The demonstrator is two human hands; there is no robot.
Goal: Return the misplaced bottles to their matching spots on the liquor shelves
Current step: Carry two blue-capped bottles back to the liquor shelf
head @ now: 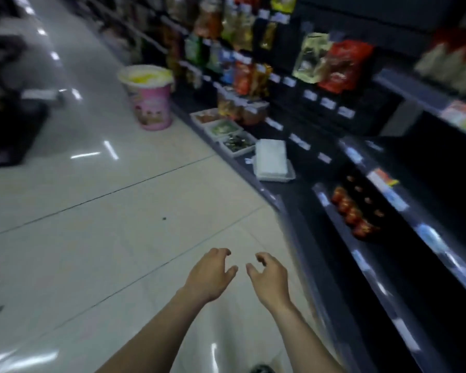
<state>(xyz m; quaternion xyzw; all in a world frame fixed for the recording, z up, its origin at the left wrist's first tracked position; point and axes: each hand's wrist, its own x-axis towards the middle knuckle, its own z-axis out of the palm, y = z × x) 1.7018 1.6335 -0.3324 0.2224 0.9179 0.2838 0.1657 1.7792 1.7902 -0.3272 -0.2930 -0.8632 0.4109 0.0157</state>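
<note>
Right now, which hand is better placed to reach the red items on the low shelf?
Right, probably. The right hand hangs nearer the low shelf where the red items sit; the left hand is over the floor. Both hold nothing.

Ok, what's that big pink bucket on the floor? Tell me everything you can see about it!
The bucket is round and wider at the top. It has pink walls with a blurry picture band low on the side. Its rim is creamy white, and the top shows yellow, either a lid or a filling, too blurred to tell. It looks like plastic. It stands upright on the pale floor beside the foot of the shelves; whether it touches them is unclear.
</note>
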